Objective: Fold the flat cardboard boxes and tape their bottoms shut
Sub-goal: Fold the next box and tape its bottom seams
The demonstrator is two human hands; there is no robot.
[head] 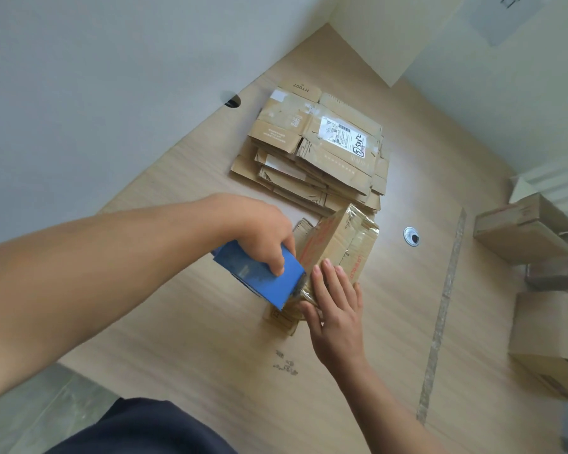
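One folded box [338, 244] is lying on the bench [407, 322], just beside the flat stack [318, 152]; we are judging it light, stiff along its creases, slick under glossy tape [361, 219], best steadied by its edges. Our left grip [259, 237] is curling round the blue tape dispenser [259, 275]; our right grip [336, 309] is pressing the box, fingers [330, 283] straight, grasping nothing

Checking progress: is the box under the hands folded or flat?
Folded: the box has raised sides with shiny tape on it, unlike the flat stack behind.
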